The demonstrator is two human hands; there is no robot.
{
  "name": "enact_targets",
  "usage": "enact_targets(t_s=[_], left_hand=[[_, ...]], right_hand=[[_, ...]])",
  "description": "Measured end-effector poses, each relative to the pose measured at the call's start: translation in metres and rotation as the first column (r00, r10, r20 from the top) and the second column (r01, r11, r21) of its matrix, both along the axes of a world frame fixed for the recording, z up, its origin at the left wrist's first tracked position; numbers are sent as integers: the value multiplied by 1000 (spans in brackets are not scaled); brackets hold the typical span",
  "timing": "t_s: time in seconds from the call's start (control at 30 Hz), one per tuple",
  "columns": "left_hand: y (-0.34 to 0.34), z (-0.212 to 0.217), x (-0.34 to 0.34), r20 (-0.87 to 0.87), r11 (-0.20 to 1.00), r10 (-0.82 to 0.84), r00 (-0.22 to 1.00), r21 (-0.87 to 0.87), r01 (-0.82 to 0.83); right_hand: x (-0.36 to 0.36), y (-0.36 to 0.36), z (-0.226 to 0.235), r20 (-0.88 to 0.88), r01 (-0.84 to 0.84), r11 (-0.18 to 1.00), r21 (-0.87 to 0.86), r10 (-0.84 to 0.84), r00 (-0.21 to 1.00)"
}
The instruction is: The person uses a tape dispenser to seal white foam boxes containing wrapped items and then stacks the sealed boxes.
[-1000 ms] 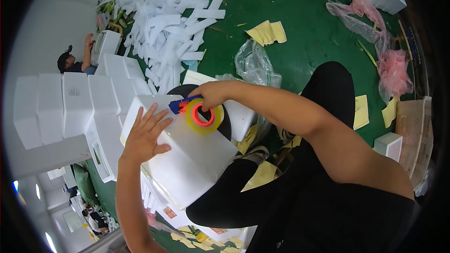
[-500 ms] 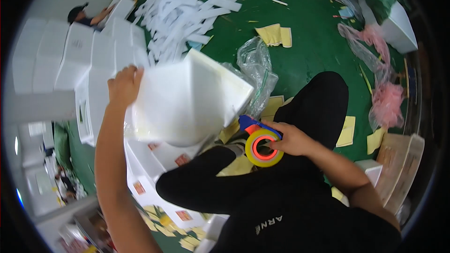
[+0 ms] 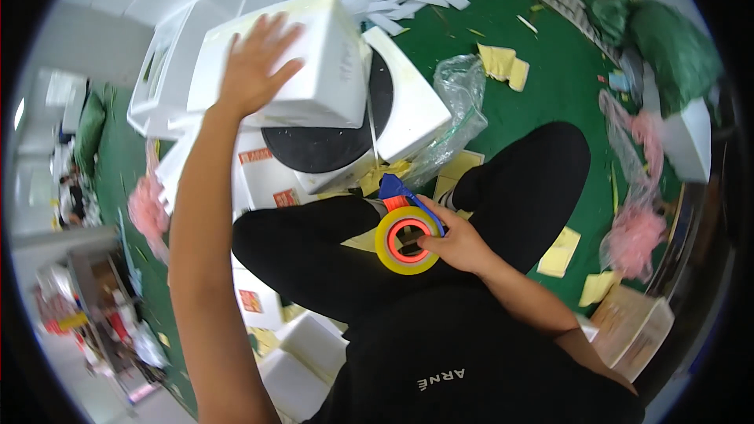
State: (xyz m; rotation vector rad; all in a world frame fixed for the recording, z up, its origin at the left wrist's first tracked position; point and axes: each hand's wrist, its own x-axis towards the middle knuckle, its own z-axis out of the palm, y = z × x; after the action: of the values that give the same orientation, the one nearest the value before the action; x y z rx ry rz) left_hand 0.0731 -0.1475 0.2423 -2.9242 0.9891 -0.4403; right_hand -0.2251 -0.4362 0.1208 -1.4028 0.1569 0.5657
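White foam box (image 3: 314, 63) sits raised at upper left, above a second foam box with a round black disc (image 3: 330, 141). Left hand (image 3: 255, 63) lies flat on it, fingers spread. Right hand (image 3: 455, 242) grips a yellow tape dispenser (image 3: 404, 239) over the lap.

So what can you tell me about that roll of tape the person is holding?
The tape roll is a yellow ring wound on an orange-red core, mounted in a dispenser with a blue front part that sticks up and away from the person. The right hand grips it, fingers reaching into the core's hole. It is held over the lap, against the black trousers, standing nearly on edge with its round face toward the camera. The tape's free end cannot be made out.
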Motion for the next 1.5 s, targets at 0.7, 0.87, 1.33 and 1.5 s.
enact_targets(t_s=[0.7,0.87,1.33,1.5], left_hand=[[77,-23,87,-87,767,593,800,-242,-594],[64,-22,116,-379,518,763,523,-127,-846],[138,-54,-148,-742,-26,115,661,-667,-744],[63,88,-292,-445,119,361,820,-850,-514]], right_hand=[[66,35,-92,-414,-37,920,389,211,885],[113,10,-79,-475,514,483,709,-213,854],[130,61,-70,-469,426,529,734,-59,881],[108,91,-5,-305,158,653,741,118,945]])
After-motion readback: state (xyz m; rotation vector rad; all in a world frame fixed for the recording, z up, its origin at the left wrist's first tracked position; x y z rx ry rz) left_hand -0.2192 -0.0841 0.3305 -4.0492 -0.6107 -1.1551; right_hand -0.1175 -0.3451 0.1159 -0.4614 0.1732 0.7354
